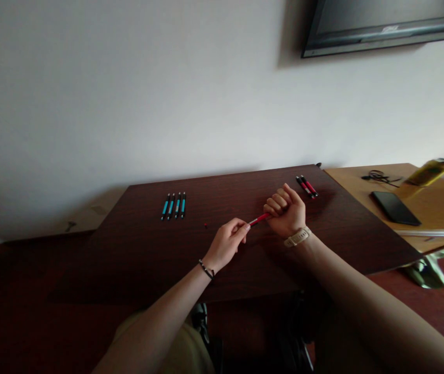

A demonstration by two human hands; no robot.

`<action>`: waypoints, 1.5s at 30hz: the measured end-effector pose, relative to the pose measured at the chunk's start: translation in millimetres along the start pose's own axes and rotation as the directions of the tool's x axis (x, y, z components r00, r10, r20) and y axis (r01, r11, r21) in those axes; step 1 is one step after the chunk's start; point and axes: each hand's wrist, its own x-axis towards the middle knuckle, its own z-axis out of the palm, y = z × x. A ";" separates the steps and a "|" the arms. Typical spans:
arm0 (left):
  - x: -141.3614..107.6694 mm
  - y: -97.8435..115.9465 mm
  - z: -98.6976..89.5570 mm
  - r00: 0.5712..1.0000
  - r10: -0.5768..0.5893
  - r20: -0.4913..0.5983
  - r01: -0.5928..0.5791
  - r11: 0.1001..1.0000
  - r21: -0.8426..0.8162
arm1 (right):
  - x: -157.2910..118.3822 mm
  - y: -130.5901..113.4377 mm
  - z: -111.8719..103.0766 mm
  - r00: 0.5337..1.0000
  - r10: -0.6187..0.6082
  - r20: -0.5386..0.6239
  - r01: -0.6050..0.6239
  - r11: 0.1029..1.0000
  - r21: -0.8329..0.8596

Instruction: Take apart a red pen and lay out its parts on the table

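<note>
The table looks like dark wood or veneer, smooth with a dull sheen and faint grain. I'd call the held red pen smooth plastic, lightly glossy, and the blue pens the same, with silvery, metal-looking ends. The pale watch strap seems matt and rubbery. The side table looks like smooth, paler wood, the phone has a slick dark face, the yellow bottle shines, and the painted wall is matt.
</note>
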 end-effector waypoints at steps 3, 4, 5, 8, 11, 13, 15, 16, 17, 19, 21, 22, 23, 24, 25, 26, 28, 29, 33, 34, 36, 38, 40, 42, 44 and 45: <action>0.2 0.2 -0.4 1.000 0.005 -0.015 -0.005 1.000 0.017 | 0.0 0.2 0.1 1.000 -0.002 -0.003 0.002 1.000 -0.004; 0.2 0.2 -0.4 1.000 0.005 -0.015 -0.005 1.000 0.019 | 0.0 0.3 0.3 1.000 -0.002 -0.004 0.002 1.000 -0.006; 0.2 0.3 -0.4 1.000 0.004 -0.011 -0.003 1.000 0.017 | -0.1 0.3 0.5 1.000 -0.002 -0.005 0.002 1.000 -0.008; 0.1 0.2 0.2 1.000 -0.003 0.004 0.003 1.000 -0.001 | -0.3 0.3 1.3 1.000 -0.002 -0.005 0.002 1.000 -0.018; -0.1 0.2 0.3 1.000 -0.002 0.004 0.002 1.000 0.003 | -0.7 0.2 2.5 1.000 -0.009 -0.013 0.008 0.999 -0.046; -0.3 0.1 0.0 1.000 -0.001 0.005 0.001 1.000 0.011 | -1.1 0.2 3.2 1.000 -0.016 -0.024 0.015 0.998 -0.067; -0.4 -0.2 -0.1 1.000 -0.004 0.011 0.004 1.000 0.004 | -1.4 0.2 3.6 0.999 -0.023 -0.036 0.020 0.996 -0.082; -0.5 -0.5 -0.2 1.000 -0.006 0.017 0.006 1.000 -0.004 | -1.5 0.2 3.7 0.999 -0.026 -0.039 0.023 0.996 -0.087; -0.5 -0.8 -0.2 1.000 -0.007 0.021 0.007 1.000 -0.010 | -1.6 0.2 3.6 0.999 -0.028 -0.040 0.025 0.996 -0.090; -0.5 -1.6 -0.2 1.000 -0.007 0.020 0.007 1.000 -0.008 | -1.6 0.1 3.2 0.999 -0.031 -0.035 0.028 0.995 -0.092; -0.5 -2.0 -0.1 1.000 -0.001 0.009 0.001 1.000 0.004 | -1.4 0.0 2.7 0.999 -0.032 -0.030 0.029 0.995 -0.091; -0.6 -1.9 -0.1 1.000 0.000 0.006 0.000 1.000 0.005 | -1.3 0.0 2.5 0.999 -0.032 -0.030 0.029 0.996 -0.090; -0.7 -1.6 0.0 1.000 0.000 0.010 0.000 1.000 0.001 | -1.3 0.0 2.4 0.999 -0.029 -0.029 0.026 0.996 -0.087; -0.9 -1.1 0.0 1.000 -0.001 0.017 0.002 1.000 -0.008 | -1.2 0.0 2.3 0.999 -0.025 -0.029 0.022 0.996 -0.082; -1.0 -0.6 0.1 1.000 -0.004 0.027 0.004 1.000 -0.019 | -1.2 0.0 2.3 0.999 -0.022 -0.028 0.020 0.997 -0.076; -1.1 0.1 0.2 0.999 -0.006 0.034 0.007 1.000 -0.028 | -1.2 0.0 2.3 0.999 -0.021 -0.028 0.019 0.997 -0.071; -1.3 1.3 0.3 0.999 -0.009 0.036 0.010 1.000 -0.028 | -1.2 0.0 2.5 0.999 -0.020 -0.027 0.018 0.998 -0.063; -1.4 1.7 0.3 0.999 -0.008 0.033 0.009 1.000 -0.022 | -1.2 0.0 2.5 0.999 -0.021 -0.027 0.019 0.998 -0.061; -1.3 2.0 0.6 1.000 -0.013 0.025 0.014 1.000 -0.018 | -1.1 -0.2 3.0 0.999 -0.017 -0.035 0.014 0.997 -0.070; -1.3 1.6 0.7 1.000 -0.014 0.028 0.015 1.000 -0.023 | -1.1 -0.3 3.1 0.999 -0.017 -0.041 0.014 0.997 -0.073; -1.2 0.8 0.7 0.999 -0.008 0.032 0.009 1.000 -0.022 | -1.2 -0.4 3.1 0.999 -0.020 -0.048 0.017 0.997 -0.076; -1.1 0.2 0.5 1.000 0.000 0.029 0.000 1.000 0.000 | -1.3 -0.6 2.9 0.999 -0.025 -0.044 0.022 0.997 -0.071; -1.1 0.3 0.2 1.000 0.000 0.022 0.000 1.000 0.018 | -1.4 -0.8 2.7 0.999 -0.025 -0.036 0.023 0.997 -0.070; -1.1 0.8 0.1 1.000 -0.007 0.023 0.006 1.000 0.012 | -1.3 -0.9 2.4 0.999 -0.023 -0.036 0.020 0.997 -0.079; -1.3 1.1 0.4 1.000 -0.008 0.027 0.008 1.000 -0.006 | -1.2 -0.9 2.2 0.999 -0.022 -0.037 0.019 0.996 -0.085; -1.4 1.1 0.5 1.000 -0.006 0.027 0.006 1.000 -0.010 | -1.1 -0.9 2.1 0.999 -0.023 -0.033 0.020 0.996 -0.083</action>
